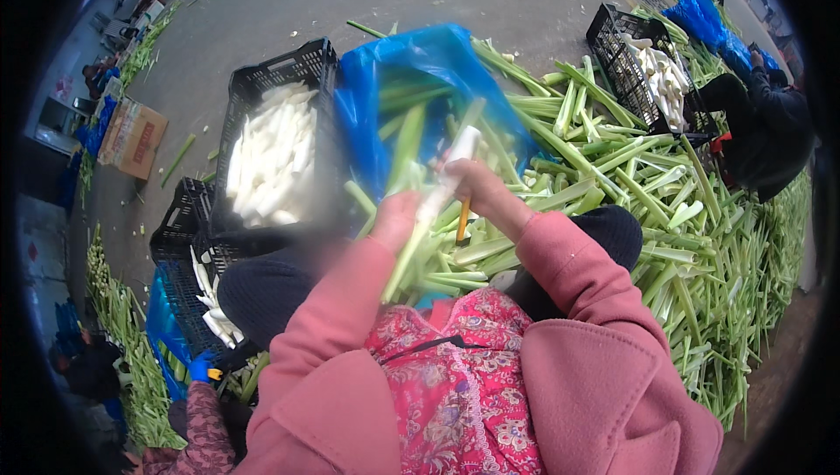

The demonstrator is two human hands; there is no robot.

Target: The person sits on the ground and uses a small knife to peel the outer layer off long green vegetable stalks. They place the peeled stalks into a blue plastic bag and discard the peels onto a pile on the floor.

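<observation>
My right hand (478,185) is closed around a white shoot (463,147), which looks like water bamboo. An orange tool handle (463,216) with a dark end juts down from under the same hand; its blade cannot be seen. My left hand (398,214) grips the lower part of the stalk, where green leaf sheath runs down toward my lap; motion blurs it. Just beyond both hands lies an open blue plastic bag (364,107) with green stalks inside. To the left, a black plastic crate (275,68) holds many peeled white shoots (272,153).
Cut green sheaths (590,173) heap up to my right. A second black crate (613,48) of white shoots stands far right, beside a seated person (768,127). At lower left are another crate (180,219) and a co-worker's blue-gloved hand (200,367). A cardboard box (133,138) sits further left.
</observation>
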